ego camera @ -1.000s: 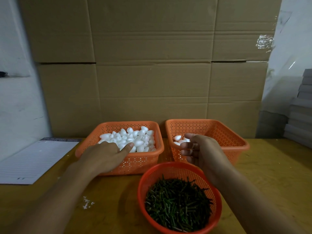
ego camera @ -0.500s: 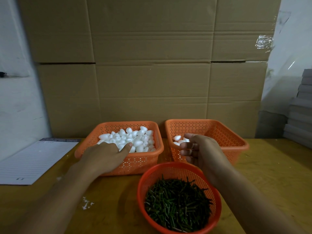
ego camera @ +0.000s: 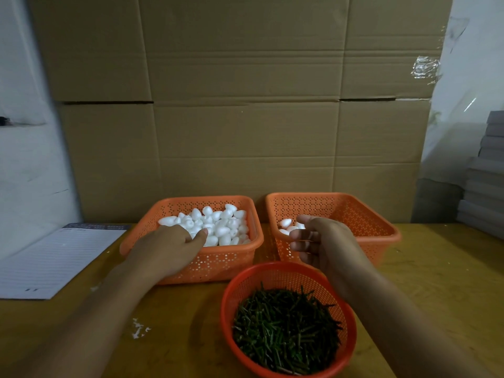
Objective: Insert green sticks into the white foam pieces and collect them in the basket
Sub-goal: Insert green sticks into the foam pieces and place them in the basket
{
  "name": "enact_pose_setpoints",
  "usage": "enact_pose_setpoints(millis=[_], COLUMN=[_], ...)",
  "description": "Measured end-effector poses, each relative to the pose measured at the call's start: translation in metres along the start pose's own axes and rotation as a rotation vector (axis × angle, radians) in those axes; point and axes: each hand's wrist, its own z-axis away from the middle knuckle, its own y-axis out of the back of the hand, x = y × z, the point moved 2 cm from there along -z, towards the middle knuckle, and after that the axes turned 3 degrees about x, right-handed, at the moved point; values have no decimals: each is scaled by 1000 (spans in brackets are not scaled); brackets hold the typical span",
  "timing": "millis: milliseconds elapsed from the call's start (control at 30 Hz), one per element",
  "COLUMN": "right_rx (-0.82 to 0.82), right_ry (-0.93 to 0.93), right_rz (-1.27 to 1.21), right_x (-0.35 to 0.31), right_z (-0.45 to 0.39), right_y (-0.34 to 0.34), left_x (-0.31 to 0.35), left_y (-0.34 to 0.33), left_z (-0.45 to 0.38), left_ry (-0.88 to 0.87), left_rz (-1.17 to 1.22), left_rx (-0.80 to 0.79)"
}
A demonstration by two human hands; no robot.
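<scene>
Several white foam pieces [ego camera: 218, 223] fill the left orange basket [ego camera: 218, 264]. My left hand [ego camera: 174, 245] lies over its near-left corner with the thumb touching the foam, and the fingertips are hidden behind the hand. The right orange basket [ego camera: 362, 214] holds a few foam pieces [ego camera: 286, 225] in its near-left corner. Over that basket's front rim hovers my right hand [ego camera: 321, 241], fingers loosely curled, with nothing visible in it. Nearest to me, a round red basket [ego camera: 272, 274] is full of green sticks [ego camera: 283, 327].
All baskets stand on a yellow wooden table [ego camera: 436, 282]. A lined paper pad [ego camera: 51, 261] lies at the left, and white foam crumbs [ego camera: 139, 328] lie near my left forearm. Cardboard boxes [ego camera: 245, 118] form a wall behind, and grey stacked sheets [ego camera: 485, 186] stand at the right.
</scene>
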Motion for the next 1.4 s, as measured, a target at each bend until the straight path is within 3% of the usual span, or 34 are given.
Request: enact_pose_setpoints(millis=[267,433,567,733,933,1400], right_rx=[-8,-12,-46,-210,-375,-403], right_ry=[-7,-16,-32,-63,-38,5], right_rz=[6,4,22,149,219,245], right_x=[0,0,-2,-1,-2,-4], right_z=[0,1,4,14,23,26], right_y=[0,-1,-4,-16,-28,-29], left_x=[6,18,31,50,63,75], left_y=[14,25,30,32,29,31], left_z=[2,4,10,22,32,39], left_ry=[-72,-148,-183,-154,-190,-241], left_rz=[159,433,720,1003,1034,1081], left_rx=[100,92,-7,-160,-277,-175])
